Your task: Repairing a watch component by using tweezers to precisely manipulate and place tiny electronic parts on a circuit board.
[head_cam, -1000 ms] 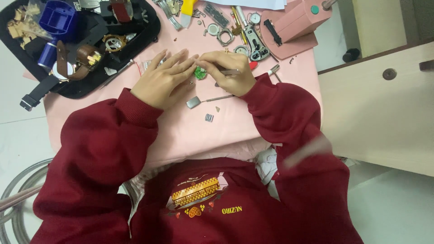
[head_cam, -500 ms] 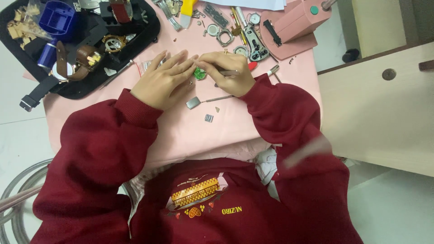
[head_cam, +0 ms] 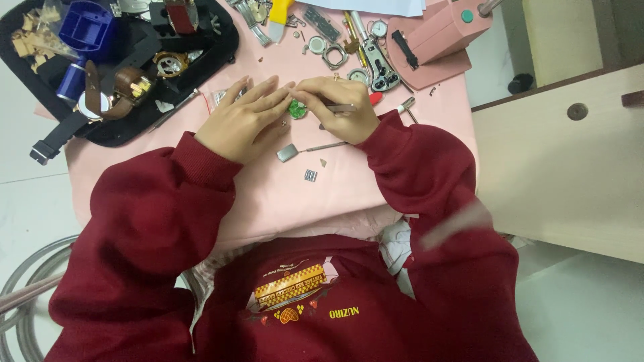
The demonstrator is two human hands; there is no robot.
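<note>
My left hand (head_cam: 243, 122) pinches the green part (head_cam: 297, 108) on the pink mat (head_cam: 268, 194); my right hand (head_cam: 341, 107) holds tweezers (head_cam: 339, 107). I'd brace both wrists, work gently.

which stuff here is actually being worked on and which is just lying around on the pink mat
In use:
- small round green part, pinned by left hand
- thin metal tool, held in right hand

Lying about:
- black tray of watch straps
- blue plastic box
- pink press
- small grey flat-headed tool
</note>
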